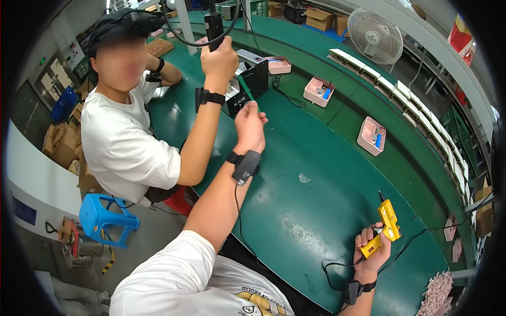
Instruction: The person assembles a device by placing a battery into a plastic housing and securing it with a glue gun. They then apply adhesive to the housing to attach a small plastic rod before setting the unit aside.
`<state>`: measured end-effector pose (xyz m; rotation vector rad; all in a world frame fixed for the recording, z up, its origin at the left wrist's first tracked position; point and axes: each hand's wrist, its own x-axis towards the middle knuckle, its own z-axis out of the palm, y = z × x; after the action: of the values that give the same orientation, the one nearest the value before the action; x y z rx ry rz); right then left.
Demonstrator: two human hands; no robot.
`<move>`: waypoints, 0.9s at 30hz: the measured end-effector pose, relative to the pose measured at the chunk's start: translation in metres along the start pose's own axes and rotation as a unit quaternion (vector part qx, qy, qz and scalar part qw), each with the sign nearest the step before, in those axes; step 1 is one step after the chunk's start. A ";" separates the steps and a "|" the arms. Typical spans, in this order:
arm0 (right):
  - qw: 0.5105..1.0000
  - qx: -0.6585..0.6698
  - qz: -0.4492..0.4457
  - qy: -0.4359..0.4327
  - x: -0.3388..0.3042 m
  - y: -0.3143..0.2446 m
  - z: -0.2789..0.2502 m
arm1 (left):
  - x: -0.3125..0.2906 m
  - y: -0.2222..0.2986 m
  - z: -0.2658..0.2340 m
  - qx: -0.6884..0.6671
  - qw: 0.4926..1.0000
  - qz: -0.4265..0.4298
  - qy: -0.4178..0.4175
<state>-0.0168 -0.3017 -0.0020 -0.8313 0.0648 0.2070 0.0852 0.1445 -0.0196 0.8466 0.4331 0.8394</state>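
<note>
My left hand reaches across the table, its fingers closed on the end of a thin green stick. The stick's far end is beside a black box-shaped machine with knobs. At the lower right, my right hand is wrapped round the handle of a yellow pistol-grip tool. Its dark, pointed tip is up, and a black cord leaves the grip. Just beyond my left hand, a co-worker's hand grips a black cylindrical hand tool that hangs upright.
Pink boxes with blue and clear parts stand along the green belt. A co-worker in white sits at the left by a blue stool. A fan stands behind; pink shreds lie at lower right.
</note>
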 end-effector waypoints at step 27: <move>1.000 0.005 0.007 -0.002 0.002 0.000 -0.005 | 0.085 0.015 -0.038 -0.441 0.878 -0.178 -0.057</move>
<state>-0.0152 -0.3048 -0.0054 -0.8209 0.0672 0.2224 0.1055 0.2359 -0.0318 -0.0446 0.0589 0.5412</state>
